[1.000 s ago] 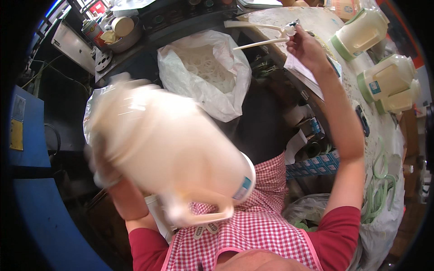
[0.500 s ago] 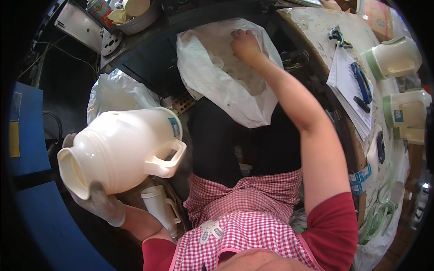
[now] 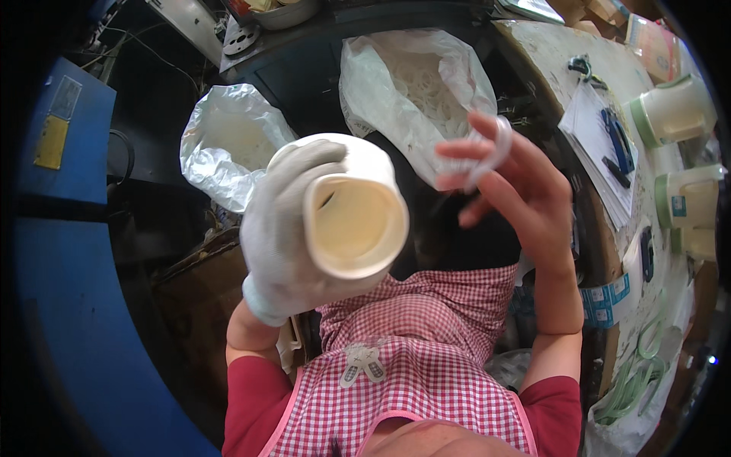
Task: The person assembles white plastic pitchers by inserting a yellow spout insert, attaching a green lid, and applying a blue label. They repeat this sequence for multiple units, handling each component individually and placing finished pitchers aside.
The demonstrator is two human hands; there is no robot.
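Observation:
My left hand (image 3: 276, 240), in a grey-white glove, grips a cream plastic jug (image 3: 375, 160) in front of my lap. The jug's open mouth points toward me, and its handle is out of sight. My bare right hand (image 3: 533, 202) is raised to the right of the jug, apart from it. A translucent white ring (image 3: 501, 148) hangs on its fingers, blurred by motion. Beyond both hands, a white plastic bag (image 3: 369, 87) holds many similar loose rings (image 3: 419, 87).
Another plastic bag (image 3: 205, 171) stands at the left, near blue panels (image 3: 68, 320). The worktable (image 3: 533, 57) at the right bears papers (image 3: 582, 137), a blue cutter (image 3: 615, 141), cream jugs with green bases (image 3: 674, 114) and green rings (image 3: 632, 388).
My right hand has left the bag and come back toward me with a ring. My left hand has brought the jug rightward to the middle and turned its mouth toward me.

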